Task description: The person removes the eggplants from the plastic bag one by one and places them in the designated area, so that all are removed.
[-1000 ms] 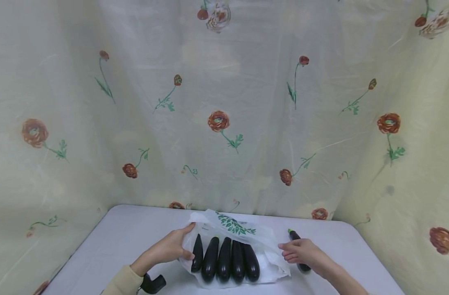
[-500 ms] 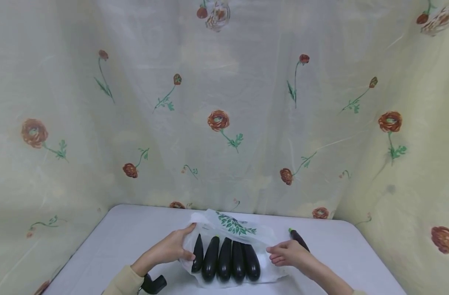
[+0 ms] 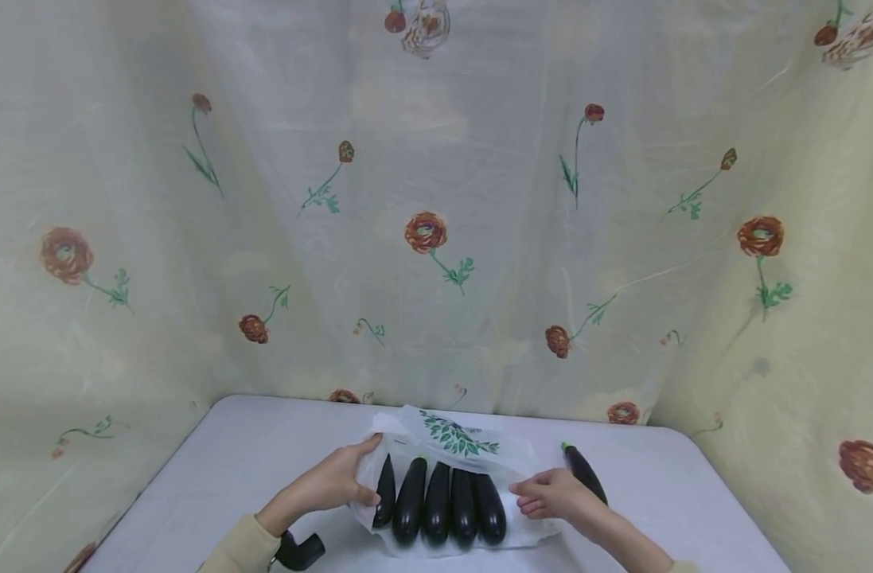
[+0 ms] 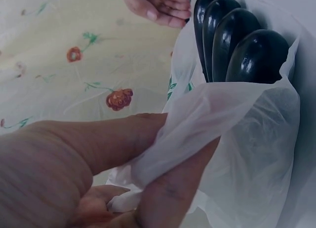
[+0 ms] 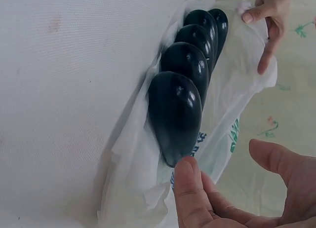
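Note:
In the head view, a white plastic bag [image 3: 529, 458] with a green leaf print lies on the table with its mouth toward me. Several dark eggplants [image 3: 436, 505] lie side by side inside it. My left hand [image 3: 332, 480] holds the bag's left rim; the left wrist view shows the film [image 4: 202, 114] pinched between thumb and finger. At the bag's right side is my right hand [image 3: 554, 497], close to the rightmost eggplant [image 5: 175, 114]. Its thumb and fingers are spread apart in the right wrist view, holding nothing.
A loose eggplant [image 3: 584, 475] with a green stem end lies on the table right of the bag, partly behind my right hand. A black object [image 3: 298, 551] sits by my left wrist. Flowered curtain [image 3: 436, 318] hangs behind the white table [image 3: 286, 434].
My right hand has moved left, from over the loose eggplant to the bag's right side. More of that eggplant shows now. The left hand has stayed on the rim.

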The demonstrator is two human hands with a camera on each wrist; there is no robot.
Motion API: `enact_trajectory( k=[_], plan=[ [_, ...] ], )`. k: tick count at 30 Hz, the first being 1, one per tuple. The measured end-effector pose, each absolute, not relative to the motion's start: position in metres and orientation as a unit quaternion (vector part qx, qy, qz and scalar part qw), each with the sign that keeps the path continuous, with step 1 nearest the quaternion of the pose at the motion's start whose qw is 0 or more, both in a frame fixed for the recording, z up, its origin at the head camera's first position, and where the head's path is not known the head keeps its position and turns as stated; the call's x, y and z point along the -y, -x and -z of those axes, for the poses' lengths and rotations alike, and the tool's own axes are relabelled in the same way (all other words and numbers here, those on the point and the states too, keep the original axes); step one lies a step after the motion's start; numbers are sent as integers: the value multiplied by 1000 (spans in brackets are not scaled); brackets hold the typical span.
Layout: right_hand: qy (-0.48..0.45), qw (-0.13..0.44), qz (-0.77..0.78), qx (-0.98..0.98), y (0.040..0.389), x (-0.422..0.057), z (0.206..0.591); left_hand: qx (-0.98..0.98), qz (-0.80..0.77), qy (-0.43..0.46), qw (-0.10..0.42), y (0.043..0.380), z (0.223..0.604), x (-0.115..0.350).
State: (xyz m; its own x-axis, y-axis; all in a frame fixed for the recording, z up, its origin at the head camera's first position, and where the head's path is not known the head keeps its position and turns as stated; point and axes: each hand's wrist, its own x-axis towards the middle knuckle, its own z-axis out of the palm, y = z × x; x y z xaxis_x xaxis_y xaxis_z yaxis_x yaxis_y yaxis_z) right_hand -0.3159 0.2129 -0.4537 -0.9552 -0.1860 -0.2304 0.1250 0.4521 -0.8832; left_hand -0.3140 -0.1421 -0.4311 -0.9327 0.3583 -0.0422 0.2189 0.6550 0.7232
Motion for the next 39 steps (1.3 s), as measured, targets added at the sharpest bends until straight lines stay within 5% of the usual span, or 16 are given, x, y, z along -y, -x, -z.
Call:
enact_trajectory(
  k=[39],
  plan=[
    [-49, 118, 475, -870, 322, -183, 469, -903, -388, -164, 87, 315, 436, 144]
  ],
)
